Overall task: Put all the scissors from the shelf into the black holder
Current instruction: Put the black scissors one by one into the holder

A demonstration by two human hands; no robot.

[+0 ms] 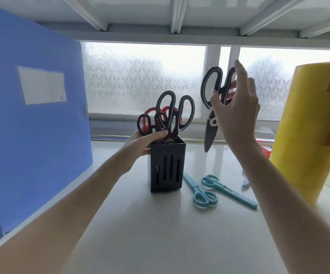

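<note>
The black slotted holder (167, 167) stands upright mid-shelf with several scissors in it: black-handled ones (177, 113) and red-handled ones (150, 112) behind. My left hand (143, 141) grips the holder's upper left rim. My right hand (237, 107) holds large black kitchen scissors (211, 99) in the air to the right of the holder, handles up, blades pointing down, tip above the shelf. Two light blue scissors lie flat on the shelf right of the holder: one (199, 191) close to it, the other (229, 190) further right.
A blue file box (31, 119) stands at the left. A tall stack of yellow tape rolls (310, 131) rises at the right, with paler rolls behind it. A red and white box (266, 150) sits behind my right wrist. The upper shelf hangs low overhead; frosted window behind.
</note>
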